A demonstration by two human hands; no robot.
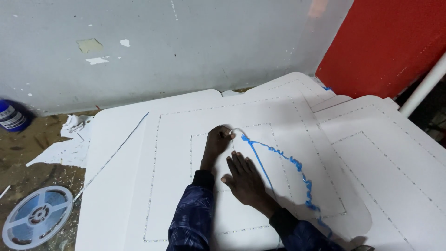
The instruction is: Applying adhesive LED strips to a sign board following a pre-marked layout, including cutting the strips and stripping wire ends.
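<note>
A large white board (139,186) with dotted rectangular outlines lies flat in front of me. My left hand (216,146) is closed on the end of a thin white strip (236,131) at the upper edge of the inner rectangle. A curly blue strip of peeled backing (297,169) runs from that point down to the right. My right hand (244,179) rests flat on the board with its fingers spread, just below the left hand and beside the blue strip.
More white boards (385,153) overlap to the right. A white reel (37,216) lies on the dirty floor at lower left, a blue container (10,116) near the grey wall (186,46). Crumpled paper scraps (74,123) lie left of the board. A red wall and white pipe (425,83) stand at right.
</note>
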